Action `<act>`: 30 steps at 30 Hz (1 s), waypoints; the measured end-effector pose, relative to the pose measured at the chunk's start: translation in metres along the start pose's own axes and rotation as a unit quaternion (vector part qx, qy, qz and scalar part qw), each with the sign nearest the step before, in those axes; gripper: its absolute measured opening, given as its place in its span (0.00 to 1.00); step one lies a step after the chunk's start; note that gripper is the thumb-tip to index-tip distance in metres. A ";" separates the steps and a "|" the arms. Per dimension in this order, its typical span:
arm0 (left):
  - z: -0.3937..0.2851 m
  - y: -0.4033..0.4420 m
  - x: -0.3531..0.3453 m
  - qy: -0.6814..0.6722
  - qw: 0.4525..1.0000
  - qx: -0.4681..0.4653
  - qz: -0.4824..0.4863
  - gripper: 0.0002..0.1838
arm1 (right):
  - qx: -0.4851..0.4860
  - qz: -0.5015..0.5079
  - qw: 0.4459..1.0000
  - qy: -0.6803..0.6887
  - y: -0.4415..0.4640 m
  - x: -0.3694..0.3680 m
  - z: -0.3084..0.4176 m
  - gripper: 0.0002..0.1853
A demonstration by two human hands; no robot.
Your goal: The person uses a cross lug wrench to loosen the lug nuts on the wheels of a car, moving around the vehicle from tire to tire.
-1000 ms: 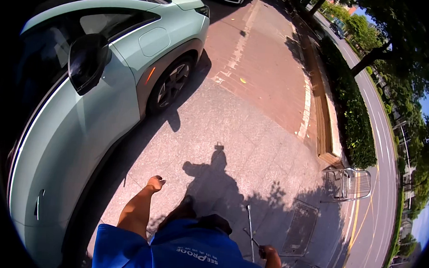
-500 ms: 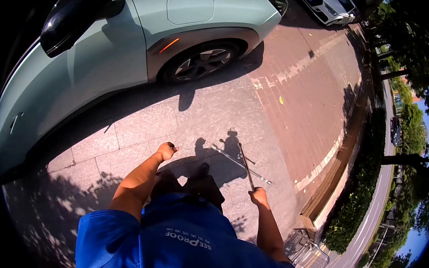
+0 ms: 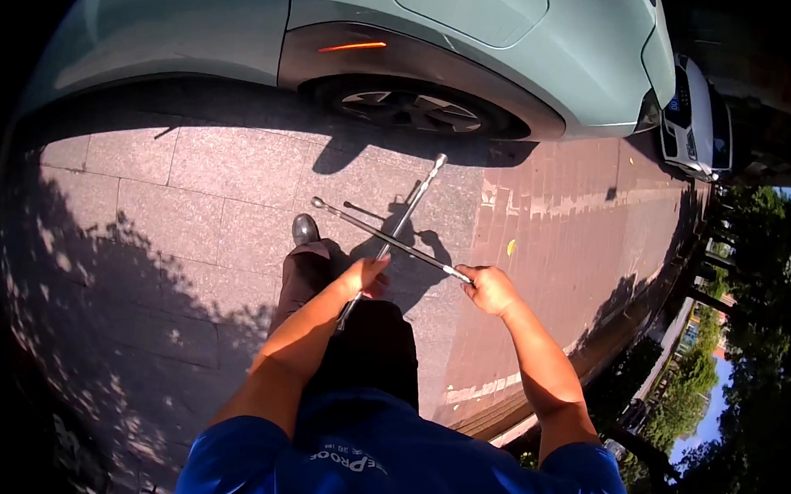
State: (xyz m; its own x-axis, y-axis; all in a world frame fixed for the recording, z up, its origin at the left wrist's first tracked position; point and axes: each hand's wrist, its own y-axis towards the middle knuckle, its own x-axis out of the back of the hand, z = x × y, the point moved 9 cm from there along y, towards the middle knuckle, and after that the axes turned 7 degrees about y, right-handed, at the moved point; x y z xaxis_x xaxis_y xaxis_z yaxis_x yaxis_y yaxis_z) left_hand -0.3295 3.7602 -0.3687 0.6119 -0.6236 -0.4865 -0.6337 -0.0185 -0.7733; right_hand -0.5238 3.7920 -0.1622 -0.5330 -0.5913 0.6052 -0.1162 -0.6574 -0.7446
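A metal four-way lug wrench (image 3: pixel 420 255) is held in front of my body, above the pavement, its two bars crossing in an X. My right hand (image 3: pixel 490 289) grips the end of its right-hand arm. My left hand (image 3: pixel 364 277) is closed around the lower arm, below the crossing; that arm's tip shows beneath it. The upper arm points towards the rear wheel (image 3: pixel 411 112) of a pale green car (image 3: pixel 461 13), apart from it. The wrench's left arm sticks out freely over the paving.
Grey paving slabs (image 3: pixel 192 201) lie underfoot, beside reddish brick paving (image 3: pixel 556 255). My dark shoe (image 3: pixel 304 229) stands on the slabs. A white car (image 3: pixel 697 129) is parked at upper right. Trees (image 3: pixel 762 257) and a curb line the right side.
I have turned and stepped nearer the rear wheel. The lug wrench has risen from my right side to my front, and my left hand, free before, has taken hold of it.
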 end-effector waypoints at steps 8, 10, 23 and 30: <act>-0.008 0.158 0.053 0.098 0.941 -0.059 -0.318 0.34 | 0.123 0.060 0.988 -0.071 0.180 0.000 -0.080 0.21; -0.016 0.187 0.055 0.097 0.939 -0.038 -0.327 0.34 | 0.142 0.024 0.988 -0.057 0.212 -0.002 -0.109 0.20; -0.049 0.283 0.045 0.052 0.926 -0.074 -0.366 0.31 | 0.182 -0.041 0.979 -0.082 0.270 0.017 -0.185 0.18; -0.067 0.310 0.067 0.040 0.927 -0.121 -0.352 0.31 | 0.103 -0.048 0.992 -0.049 0.304 0.002 -0.199 0.19</act>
State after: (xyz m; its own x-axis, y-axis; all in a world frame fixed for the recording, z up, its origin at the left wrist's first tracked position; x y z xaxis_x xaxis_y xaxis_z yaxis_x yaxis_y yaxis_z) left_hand -0.5166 3.6602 -0.6140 0.8837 -0.4457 0.1427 -0.1844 -0.6119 -0.7691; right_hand -0.7271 3.6843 -0.4438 -0.4428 -0.5574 0.7023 0.0167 -0.7883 -0.6151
